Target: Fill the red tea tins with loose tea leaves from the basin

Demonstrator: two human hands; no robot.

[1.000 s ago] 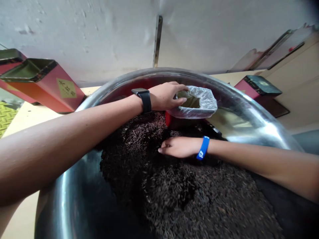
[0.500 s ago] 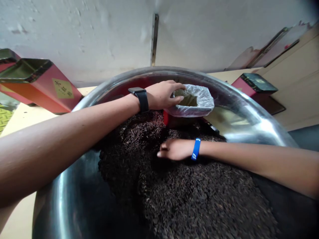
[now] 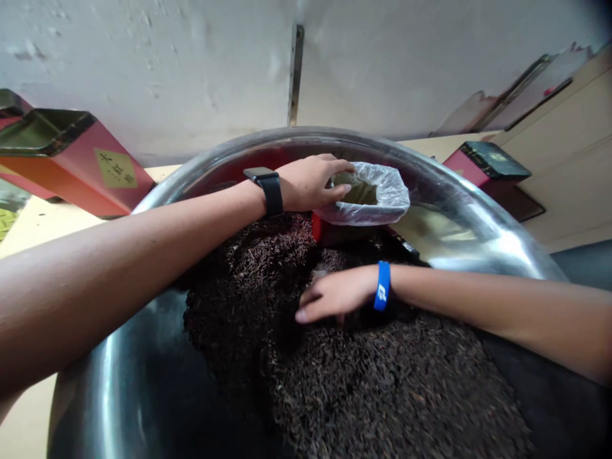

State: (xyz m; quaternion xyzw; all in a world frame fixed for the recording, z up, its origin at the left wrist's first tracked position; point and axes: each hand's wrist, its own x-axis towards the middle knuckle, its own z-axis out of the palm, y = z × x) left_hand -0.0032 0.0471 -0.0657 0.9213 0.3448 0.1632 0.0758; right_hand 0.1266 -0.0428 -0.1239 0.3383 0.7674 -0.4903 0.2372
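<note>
A loose mass of dark, twisted dried tea leaves point(image 3: 392, 382) lies in a large round metal basin point(image 3: 112, 382). At the basin's far side stands a red tea tin point(image 3: 335, 234), lined with a clear plastic bag point(image 3: 394, 191) folded out over its rim. My left hand point(image 3: 313, 182), below a black watch, grips the tin's left rim through the bag, thumb at the opening. My right hand point(image 3: 337, 294), with a blue wristband, is low over the leaves in front of the tin. Its thumb and forefinger are apart; the other fingers are partly hidden and slightly blurred.
Open red tins point(image 3: 90, 159) with yellow labels stand left of the basin. Another red tin point(image 3: 488, 167) with a dark top is on the right. Behind rises a pale wall point(image 3: 205, 76) with a metal strip point(image 3: 295, 76). The basin rests on a light tabletop point(image 3: 36, 233).
My right hand has turned and come slightly toward me over the leaves, its thumb now more stretched out. My left hand stays on the tin's rim. The view has shifted slightly.
</note>
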